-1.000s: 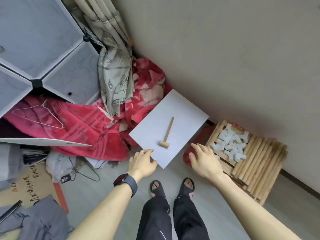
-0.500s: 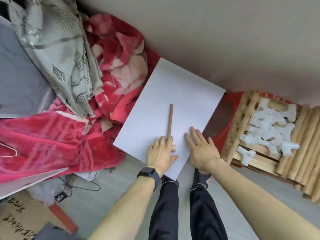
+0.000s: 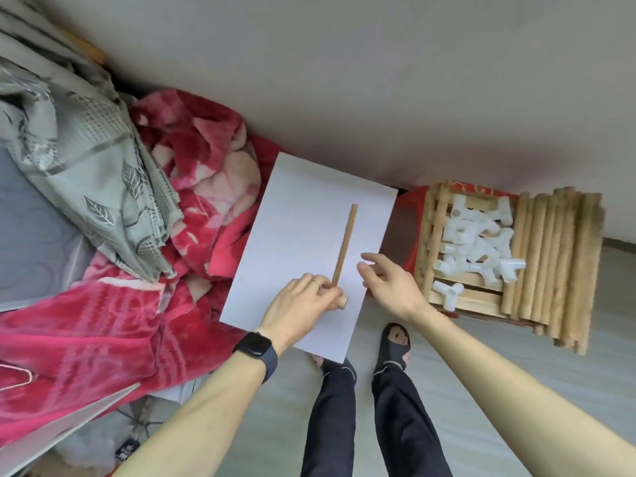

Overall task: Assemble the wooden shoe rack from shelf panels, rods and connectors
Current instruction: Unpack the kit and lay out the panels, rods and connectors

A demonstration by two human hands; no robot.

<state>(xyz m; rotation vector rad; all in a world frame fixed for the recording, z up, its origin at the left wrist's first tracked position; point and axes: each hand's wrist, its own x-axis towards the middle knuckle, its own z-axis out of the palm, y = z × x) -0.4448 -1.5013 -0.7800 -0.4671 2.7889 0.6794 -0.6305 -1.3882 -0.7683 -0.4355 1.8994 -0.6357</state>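
Change: the right hand (image 3: 389,287), flat on the white panel (image 3: 303,215) half a second ago, now hovers over its right edge, fingers loosely bent, holding nothing.
Grip: the left hand (image 3: 303,302) curls round the wooden mallet (image 3: 345,246) at its head.
Mallet: lies on the panel, head near, handle pointing far, toward the wall, just left of the right hand.

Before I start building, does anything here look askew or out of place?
The white panel lies at a slant to the wall, its left edge over the red blanket, near corner over a foot. Nothing looks broken or spilled.
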